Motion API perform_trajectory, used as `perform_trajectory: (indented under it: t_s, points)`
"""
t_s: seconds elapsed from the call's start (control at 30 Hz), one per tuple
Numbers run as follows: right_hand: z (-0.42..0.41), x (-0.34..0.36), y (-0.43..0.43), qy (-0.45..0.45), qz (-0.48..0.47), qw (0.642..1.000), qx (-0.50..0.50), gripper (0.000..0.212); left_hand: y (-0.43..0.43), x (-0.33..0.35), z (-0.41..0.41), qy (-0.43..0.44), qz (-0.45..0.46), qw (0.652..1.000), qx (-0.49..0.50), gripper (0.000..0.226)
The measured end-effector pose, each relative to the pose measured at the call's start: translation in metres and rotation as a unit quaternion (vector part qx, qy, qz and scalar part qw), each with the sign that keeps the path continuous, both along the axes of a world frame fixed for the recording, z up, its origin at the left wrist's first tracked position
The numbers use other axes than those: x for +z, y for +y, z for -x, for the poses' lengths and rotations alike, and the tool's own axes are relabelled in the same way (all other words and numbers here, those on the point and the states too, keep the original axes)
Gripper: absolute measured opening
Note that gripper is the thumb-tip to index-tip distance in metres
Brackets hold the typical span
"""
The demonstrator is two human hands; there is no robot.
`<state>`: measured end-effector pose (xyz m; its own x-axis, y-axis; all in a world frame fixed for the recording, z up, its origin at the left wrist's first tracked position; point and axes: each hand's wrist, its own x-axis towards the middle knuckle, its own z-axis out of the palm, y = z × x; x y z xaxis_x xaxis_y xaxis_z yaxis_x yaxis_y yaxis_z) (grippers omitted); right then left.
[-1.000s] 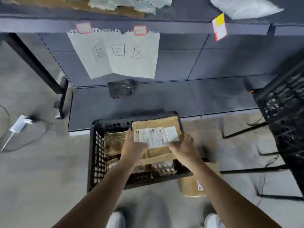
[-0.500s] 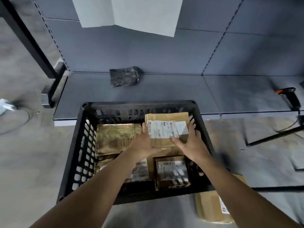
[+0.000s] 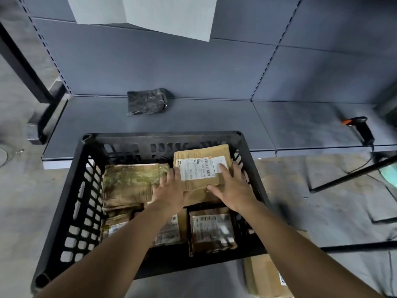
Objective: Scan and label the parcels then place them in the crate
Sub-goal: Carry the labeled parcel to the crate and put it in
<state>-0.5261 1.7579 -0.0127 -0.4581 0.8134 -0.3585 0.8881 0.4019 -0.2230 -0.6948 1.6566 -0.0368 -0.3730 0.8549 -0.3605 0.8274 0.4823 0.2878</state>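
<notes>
A black plastic crate stands on the floor and holds several brown parcels. A brown cardboard parcel with a white label lies in its far right corner. My left hand rests flat at that parcel's left edge, fingers straight. My right hand lies flat on its right part, fingers touching the label. A tape-wrapped parcel fills the far left, and a labelled one sits near the front.
A black handheld scanner with an orange tip lies on the low grey shelf at the right. A black bag lies on that shelf behind the crate. Another cardboard parcel sits on the floor right of the crate. Black metal legs cross at the right.
Both hands lowered the labelled parcel into the crate's far right corner and went from gripping its sides to lying flat on it. The view tilted down and closer.
</notes>
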Motion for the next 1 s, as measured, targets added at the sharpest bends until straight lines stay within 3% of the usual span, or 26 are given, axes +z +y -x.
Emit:
perform_trajectory:
  t_s: [0.1, 0.33, 0.53, 0.63, 0.77, 1.0]
  points:
    - [0.014, -0.008, -0.004, -0.062, -0.036, 0.997, 0.014, 0.092, -0.002, -0.001, 0.013, 0.036, 0.009, 0.999, -0.02, 0.091]
    - [0.008, -0.016, -0.002, -0.032, 0.009, 0.999, 0.015, 0.097, -0.006, -0.013, 0.024, 0.065, 0.078, 0.991, -0.085, 0.094]
    - [0.003, -0.004, -0.001, -0.017, 0.02, 1.0, -0.013, 0.101, -0.004, 0.002, 0.009, 0.018, 0.018, 1.0, 0.001, 0.11]
    - [0.0, 0.025, -0.002, 0.038, 0.052, 0.996, -0.059, 0.096, -0.009, 0.042, 0.008, 0.022, 0.034, 0.999, 0.033, 0.118]
    - [0.001, 0.09, -0.006, 0.094, 0.094, 0.985, -0.106, 0.079, -0.02, 0.116, 0.015, -0.007, 0.059, 0.995, 0.075, 0.105]
    - [-0.008, 0.281, -0.039, 0.102, 0.108, 0.985, -0.084, 0.082, -0.06, 0.308, -0.001, -0.02, 0.044, 0.991, 0.124, 0.103]
